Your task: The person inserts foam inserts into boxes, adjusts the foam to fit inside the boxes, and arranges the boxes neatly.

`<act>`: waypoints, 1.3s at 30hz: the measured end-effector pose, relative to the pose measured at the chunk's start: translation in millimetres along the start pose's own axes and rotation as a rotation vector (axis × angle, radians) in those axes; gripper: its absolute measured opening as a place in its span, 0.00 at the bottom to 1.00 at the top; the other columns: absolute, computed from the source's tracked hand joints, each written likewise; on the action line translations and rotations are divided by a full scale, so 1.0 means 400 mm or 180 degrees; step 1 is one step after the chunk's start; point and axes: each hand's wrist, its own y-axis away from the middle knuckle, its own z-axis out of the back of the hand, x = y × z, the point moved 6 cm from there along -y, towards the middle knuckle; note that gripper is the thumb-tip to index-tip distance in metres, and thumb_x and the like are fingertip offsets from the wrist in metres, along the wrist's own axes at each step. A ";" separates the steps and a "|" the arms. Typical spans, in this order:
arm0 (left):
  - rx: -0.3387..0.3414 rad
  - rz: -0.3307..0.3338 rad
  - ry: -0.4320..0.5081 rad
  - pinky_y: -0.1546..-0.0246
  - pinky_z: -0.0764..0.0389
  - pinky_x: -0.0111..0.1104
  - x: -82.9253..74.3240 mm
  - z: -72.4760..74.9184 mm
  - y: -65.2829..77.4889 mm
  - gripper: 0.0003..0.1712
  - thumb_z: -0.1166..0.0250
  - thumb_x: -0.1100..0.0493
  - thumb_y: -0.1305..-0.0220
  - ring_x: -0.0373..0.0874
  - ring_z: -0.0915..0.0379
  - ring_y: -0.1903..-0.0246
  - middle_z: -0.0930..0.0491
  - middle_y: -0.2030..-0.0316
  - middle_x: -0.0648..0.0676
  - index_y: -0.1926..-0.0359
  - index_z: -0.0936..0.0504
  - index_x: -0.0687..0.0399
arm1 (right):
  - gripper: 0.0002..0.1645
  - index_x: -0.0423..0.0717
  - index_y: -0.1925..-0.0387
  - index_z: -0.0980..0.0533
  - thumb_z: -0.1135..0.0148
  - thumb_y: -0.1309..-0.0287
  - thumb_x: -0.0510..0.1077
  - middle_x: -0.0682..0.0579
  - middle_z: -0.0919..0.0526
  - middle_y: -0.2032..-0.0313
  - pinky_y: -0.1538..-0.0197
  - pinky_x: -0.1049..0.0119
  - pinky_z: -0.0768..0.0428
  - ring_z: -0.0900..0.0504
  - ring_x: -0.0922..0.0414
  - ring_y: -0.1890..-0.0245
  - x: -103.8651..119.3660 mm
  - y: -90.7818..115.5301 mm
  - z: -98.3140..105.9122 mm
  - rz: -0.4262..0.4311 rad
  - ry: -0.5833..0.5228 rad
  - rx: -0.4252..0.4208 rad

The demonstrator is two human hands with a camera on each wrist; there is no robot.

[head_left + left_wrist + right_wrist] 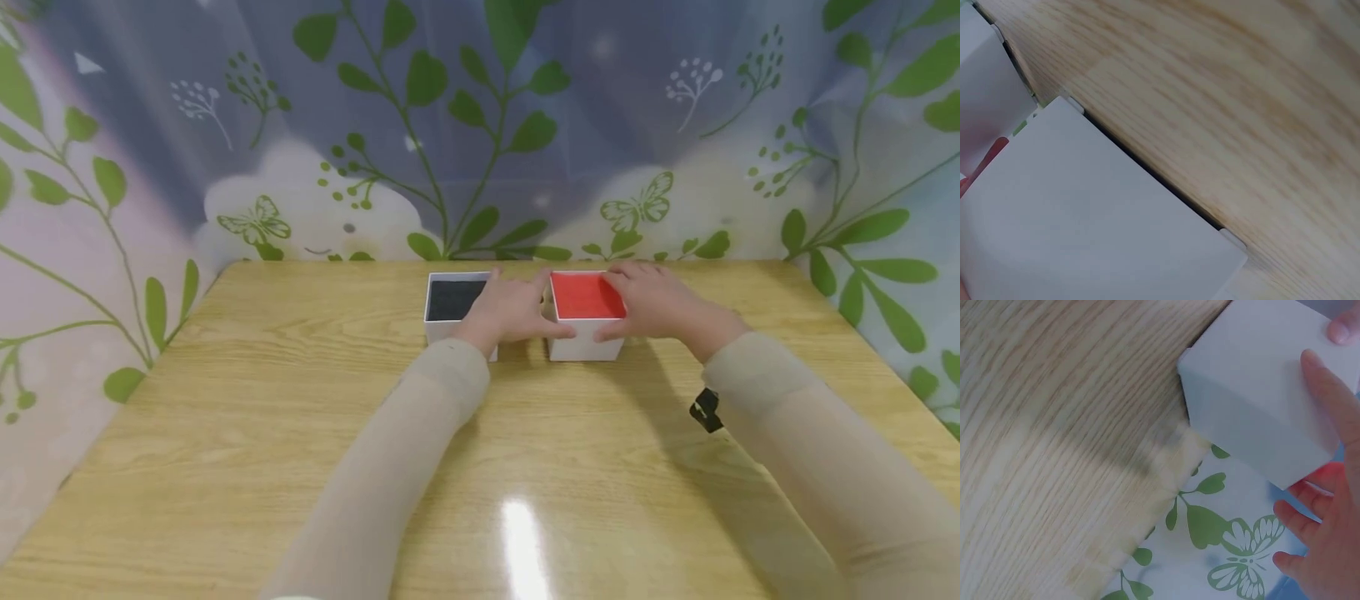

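Note:
Two white open-topped boxes stand near the table's back edge: a red-lined box (pixel 587 297) and, left of it, a black-lined box (pixel 454 302). My left hand (pixel 512 308) reaches over the black-lined box's right part, hiding it, and grips the left side of the red-lined box, thumb across its front. From the right, my right hand (pixel 651 302) grips the same box, thumb on the front and fingers behind the right rim. In the right wrist view the right hand's thumb (pixel 1325 387) presses the white wall. A white box face (pixel 1097 206) fills much of the left wrist view.
The boxes stand on a wood-grain table (pixel 300 467). Behind it hangs a curtain (pixel 600 125) printed with leaves and butterflies. A small black object (pixel 706 411) shows beside the right sleeve.

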 end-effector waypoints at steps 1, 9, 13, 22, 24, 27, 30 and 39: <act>0.0004 0.0011 0.0013 0.34 0.60 0.52 0.001 0.001 0.001 0.63 0.49 0.19 0.54 0.47 0.30 0.45 0.20 0.58 0.42 0.27 0.54 0.51 | 0.59 0.31 0.36 0.39 0.32 0.58 0.68 0.34 0.38 0.38 0.38 0.38 0.46 0.40 0.35 0.39 0.000 -0.002 -0.001 -0.0006 -0.0005 0.0012; 0.0002 0.0009 0.0037 0.34 0.60 0.52 0.000 0.005 0.003 0.62 0.49 0.19 0.54 0.47 0.31 0.44 0.20 0.56 0.42 0.27 0.53 0.51 | 0.60 0.31 0.36 0.39 0.32 0.59 0.69 0.34 0.38 0.38 0.38 0.39 0.47 0.41 0.36 0.39 0.006 -0.011 -0.006 -0.0037 0.0001 0.0040; 0.0019 -0.0004 0.0024 0.34 0.59 0.53 -0.001 0.003 0.002 0.63 0.50 0.18 0.54 0.48 0.31 0.44 0.20 0.54 0.43 0.27 0.53 0.51 | 0.60 0.31 0.36 0.39 0.32 0.59 0.69 0.34 0.37 0.39 0.40 0.42 0.39 0.38 0.38 0.41 0.022 -0.014 -0.008 0.0087 -0.0071 -0.0042; -0.0018 0.0020 0.0089 0.34 0.61 0.53 0.000 0.012 0.001 0.63 0.49 0.19 0.55 0.47 0.30 0.44 0.20 0.57 0.42 0.27 0.54 0.51 | 0.62 0.33 0.34 0.42 0.31 0.60 0.68 0.37 0.38 0.40 0.38 0.45 0.41 0.39 0.41 0.41 0.035 -0.025 -0.020 0.0121 -0.0079 -0.0143; 0.0004 -0.0004 0.0080 0.34 0.61 0.53 -0.001 0.009 0.001 0.63 0.49 0.19 0.55 0.47 0.30 0.45 0.20 0.58 0.42 0.27 0.54 0.51 | 0.62 0.32 0.35 0.41 0.31 0.61 0.69 0.38 0.38 0.40 0.38 0.45 0.42 0.39 0.41 0.41 0.039 -0.029 -0.024 0.0128 -0.0079 -0.0134; 0.0021 -0.0009 0.0038 0.34 0.60 0.53 -0.001 0.005 0.002 0.63 0.50 0.18 0.55 0.47 0.29 0.45 0.20 0.58 0.42 0.27 0.54 0.51 | 0.62 0.32 0.35 0.40 0.30 0.62 0.69 0.39 0.37 0.41 0.39 0.46 0.39 0.38 0.42 0.43 0.048 -0.036 -0.028 0.0171 -0.0159 -0.0198; 0.0014 0.0023 0.0049 0.34 0.61 0.52 0.001 0.006 0.003 0.63 0.50 0.18 0.54 0.48 0.30 0.44 0.20 0.56 0.42 0.27 0.54 0.50 | 0.62 0.33 0.36 0.40 0.29 0.63 0.68 0.40 0.37 0.42 0.41 0.48 0.37 0.37 0.44 0.44 0.055 -0.043 -0.032 0.0211 -0.0261 -0.0260; 0.0021 0.0035 0.0091 0.34 0.62 0.52 0.000 0.006 0.002 0.63 0.49 0.19 0.55 0.48 0.32 0.42 0.22 0.51 0.43 0.27 0.54 0.49 | 0.63 0.36 0.32 0.43 0.28 0.63 0.66 0.40 0.40 0.38 0.38 0.44 0.42 0.41 0.43 0.40 0.078 -0.045 -0.029 0.0313 -0.0199 -0.0220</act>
